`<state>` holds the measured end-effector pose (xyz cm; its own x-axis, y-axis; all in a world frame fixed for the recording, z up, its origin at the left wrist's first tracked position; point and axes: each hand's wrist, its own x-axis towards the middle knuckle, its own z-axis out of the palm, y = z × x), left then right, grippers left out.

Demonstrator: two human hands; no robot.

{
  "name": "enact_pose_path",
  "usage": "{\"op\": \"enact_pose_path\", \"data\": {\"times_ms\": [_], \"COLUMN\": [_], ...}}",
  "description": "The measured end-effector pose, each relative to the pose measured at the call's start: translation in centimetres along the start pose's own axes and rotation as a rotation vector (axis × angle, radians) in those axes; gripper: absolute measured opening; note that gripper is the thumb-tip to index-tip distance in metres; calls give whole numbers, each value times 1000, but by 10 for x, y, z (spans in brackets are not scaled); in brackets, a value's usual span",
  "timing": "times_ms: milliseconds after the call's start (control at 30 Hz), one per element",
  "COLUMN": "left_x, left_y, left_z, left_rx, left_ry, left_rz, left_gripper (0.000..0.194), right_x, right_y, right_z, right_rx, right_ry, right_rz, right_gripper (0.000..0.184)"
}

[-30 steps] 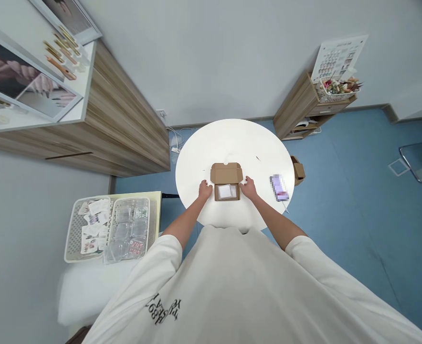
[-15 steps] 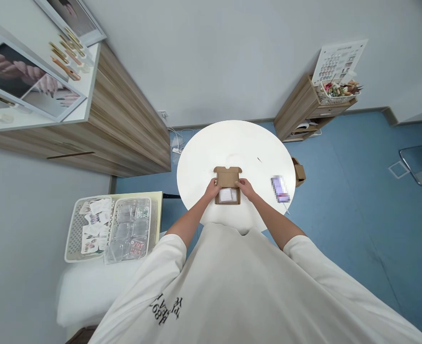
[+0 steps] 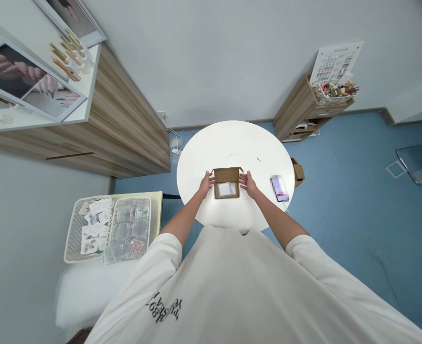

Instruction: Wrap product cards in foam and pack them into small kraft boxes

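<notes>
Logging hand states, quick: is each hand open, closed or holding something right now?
Left hand: open, fingers beside the open rectangular brown cardboard box; contact unclear.
Right hand: open, fingers at the box's other side; contact unclear.

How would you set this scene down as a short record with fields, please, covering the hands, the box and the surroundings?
Left hand: at the box's left side, fingers extended; firm contact unclear
Right hand: at the box's right side, fingers extended; firm contact unclear
Cardboard box: open, on the white table
Lid: raised along the far side
Contents: whitish packet, details too small to tell
On table, right: purple item, pixelated
Left of table: white basket holding printed cards
</notes>
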<state>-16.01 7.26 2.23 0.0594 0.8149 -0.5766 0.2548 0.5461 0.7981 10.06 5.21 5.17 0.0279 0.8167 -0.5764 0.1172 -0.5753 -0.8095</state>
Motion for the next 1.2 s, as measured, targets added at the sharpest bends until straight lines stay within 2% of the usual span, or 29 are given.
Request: {"op": "enact_pose_path", "data": {"times_ms": [133,200,300,367,433,533,633,767,1000,1200], "left_x": [-3,-5,-12,-23,-36,-54,-63,-62,-62,-66], "left_y": [1,-3,-13,-22,-32,-46,-59,-71,-77,-65], "left_z": [-1,2,7,10,13,17,19,20,19,18], "left_rx": [69,73,134,206,294,423,508,597,648,548], "left_ry": [-18,-5,16,54,112,119,83,29,-16,59], "left_rz": [48,32,50,146,279,360,326,277,322,368], "left_gripper": [80,70,43,29,26,28,33,46,61,70], "right_x": [-4,-5,-9,-15,-23,-36,-43,-43,-43,-46], "right_y": [-4,-1,11,23,37,55,69,81,88,70], "right_z": [0,1,3,5,7,8,8,8,15,13], "right_rx": [-33,-24,-109,-256,-424,-631,-778,-901,-879,-815], "right_ry": [-32,-48,-67,-46,7,19,2,-26,-11,34], "right_rz": [-30,-28,-56,-119,-200,-276,-266,-236,-296,-345], "right_gripper": [80,76,63,53,48,46,43,47,58,68]}}
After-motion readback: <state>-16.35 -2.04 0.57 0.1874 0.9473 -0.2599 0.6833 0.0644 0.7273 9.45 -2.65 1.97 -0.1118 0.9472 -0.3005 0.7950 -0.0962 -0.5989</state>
